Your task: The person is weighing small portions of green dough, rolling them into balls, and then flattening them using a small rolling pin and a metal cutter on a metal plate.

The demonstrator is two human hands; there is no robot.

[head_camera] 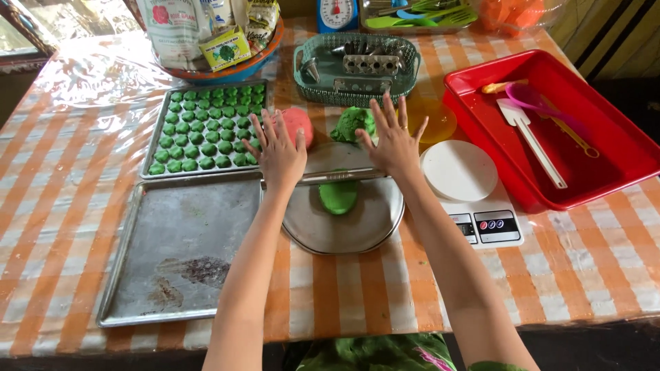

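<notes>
Where a flat oval of green dough (339, 196) lies on a round metal plate (357, 230), a thin metal rolling pin (344, 176) rests across its far edge, long axis running left to right. Both hands sit on top of that pin, one at each end, so the dough lies between them and slightly nearer the person than the palms, below the pin in the head view. The left hand (280, 154) presses the pin's left end and the right hand (393, 141) presses its right end; each is flat with fingers spread wide and straight, gripping nothing, only bearing down. Neither hand touches the dough itself, and both seem about equally near it. Just beyond the plate are a loose lump of green dough (352, 122) and a pink ball of dough (297, 125). To the left lie an empty baking tray (182, 254) and, behind it, a tray of small green dough pieces (206, 130). To the right stand a kitchen scale (474, 199) and a red tray (605, 172) holding utensils. A checked orange tablecloth (55, 206) under clear plastic covers the table.
</notes>
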